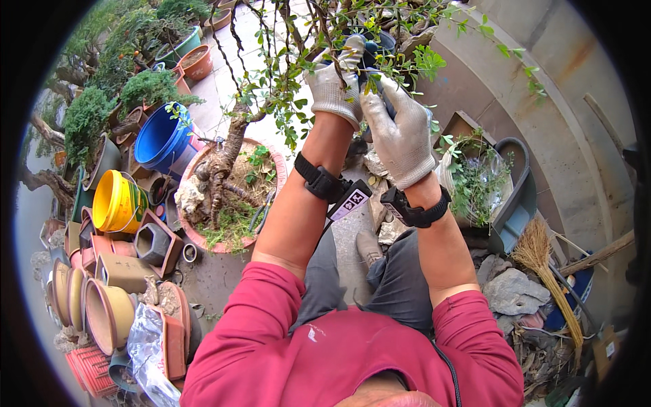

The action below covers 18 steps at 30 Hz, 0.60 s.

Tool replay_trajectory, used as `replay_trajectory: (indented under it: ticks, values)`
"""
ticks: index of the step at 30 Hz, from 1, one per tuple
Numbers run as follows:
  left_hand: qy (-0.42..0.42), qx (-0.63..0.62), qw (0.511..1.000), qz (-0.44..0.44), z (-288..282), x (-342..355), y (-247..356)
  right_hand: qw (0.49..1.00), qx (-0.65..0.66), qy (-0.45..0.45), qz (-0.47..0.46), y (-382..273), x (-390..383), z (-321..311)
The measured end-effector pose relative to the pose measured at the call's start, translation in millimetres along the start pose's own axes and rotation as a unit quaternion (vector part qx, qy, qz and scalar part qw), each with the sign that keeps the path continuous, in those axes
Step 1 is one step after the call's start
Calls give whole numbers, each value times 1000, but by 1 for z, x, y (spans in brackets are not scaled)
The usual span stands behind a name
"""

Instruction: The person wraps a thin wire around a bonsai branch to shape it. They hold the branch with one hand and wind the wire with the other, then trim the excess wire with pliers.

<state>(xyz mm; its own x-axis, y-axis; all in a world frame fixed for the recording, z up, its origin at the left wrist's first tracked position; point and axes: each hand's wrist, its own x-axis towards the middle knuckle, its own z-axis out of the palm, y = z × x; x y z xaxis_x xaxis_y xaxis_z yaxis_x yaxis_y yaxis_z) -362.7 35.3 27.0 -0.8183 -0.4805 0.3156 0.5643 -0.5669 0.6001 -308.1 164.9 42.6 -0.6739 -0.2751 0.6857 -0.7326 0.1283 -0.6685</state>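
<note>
White knitted work gloves cover both hands, raised together at the top of the head view among the leafy branches of a small potted tree [230, 146]. My left hand [336, 85] is closed around a thin branch, its fingers curled at the stem. Just to its right, my right hand [401, 132] is closed with thumb and fingers by some green leaves [369, 85]. Something dark blue shows behind its fingers, too hidden to name. The tree's thick trunk rises from a round pink pot [280, 173] holding soil, moss and a pale rock, left of my forearms.
At left stand a blue bucket [154, 146], a yellow bucket [112, 203], many stacked pots [108, 315] and potted shrubs [88, 122]. On the right are a grey dustpan-like scoop [519, 197] beside cut greenery [478, 176], a straw broom [542, 261] and rocks [513, 293].
</note>
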Motion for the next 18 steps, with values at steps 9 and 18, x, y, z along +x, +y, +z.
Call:
replay_trajectory:
  ticks: [9, 18]
  values:
    - [-13, -69, 997, -39, -2, 5, 2, 997, 38, -41, 48, 6, 3, 7]
    - [-55, 124, 991, 20, -29, 16, -7, 936, 276, -134, 171, 0, 16, -13]
